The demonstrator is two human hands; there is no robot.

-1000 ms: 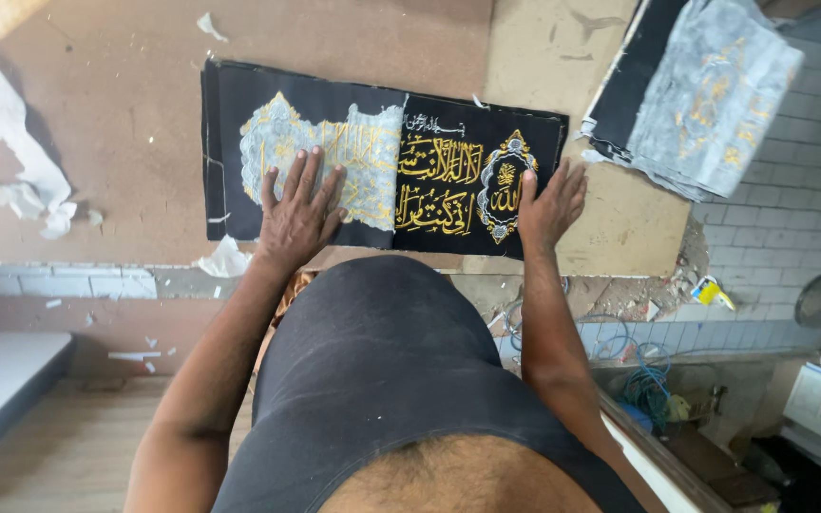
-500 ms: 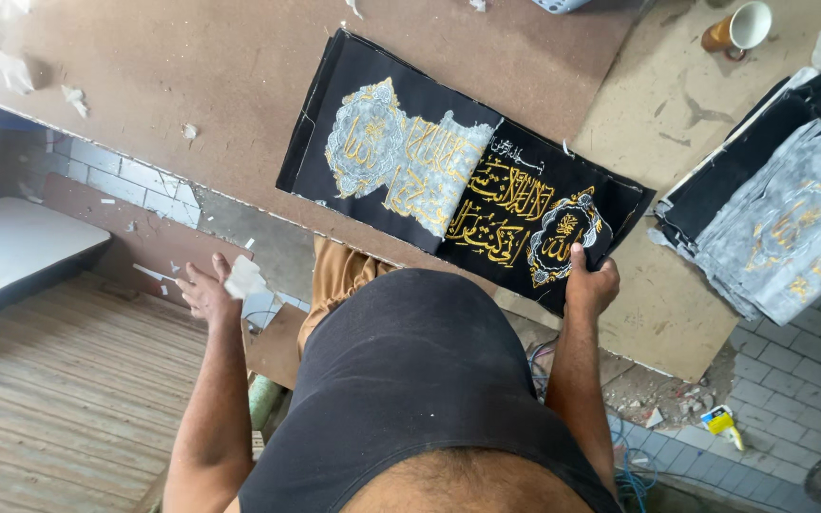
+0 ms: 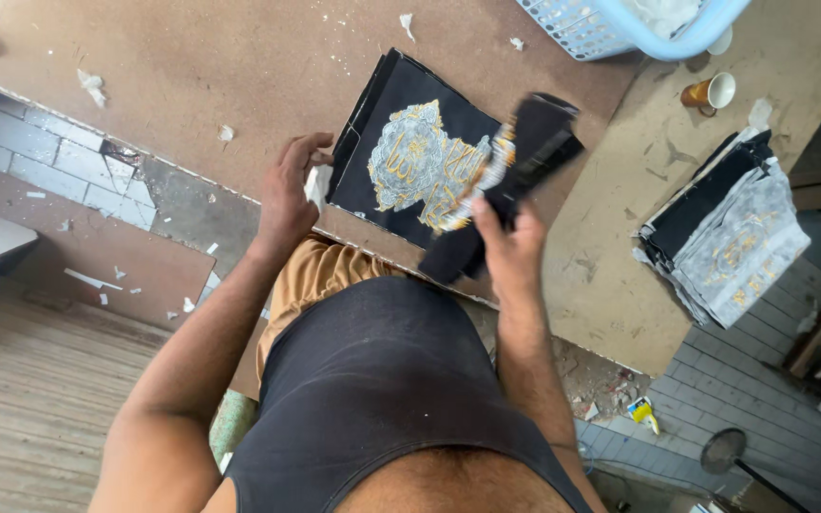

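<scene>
- black cloth (image 3: 410, 157) with gold and silver embroidery lies on the brown worktop (image 3: 220, 66), near its front edge, roughly centre of view.
- right hand (image 3: 510, 252) closed around the cloth's right end, which is lifted and folded over toward 11 o'clock; the raised part (image 3: 534, 142) is blurred.
- left hand (image 3: 289, 195) at the cloth's left edge, about 9 o'clock from the embroidery; fingers curled on a small white scrap (image 3: 316, 183), touching or just beside the cloth border, cannot tell which.
- stack of similar dark embroidered cloths (image 3: 729, 237) at 3 o'clock, well apart from the hands, hanging partly over the worktop's edge.
- light blue plastic basket (image 3: 620, 28) at 1 o'clock, cut off by the top of the frame.
- cup (image 3: 710, 92) just beside the basket, toward 2 o'clock.
- white paper scraps (image 3: 92, 84) scattered on the worktop at 10 o'clock.
- tiled floor (image 3: 743, 399) below at 4 o'clock.
</scene>
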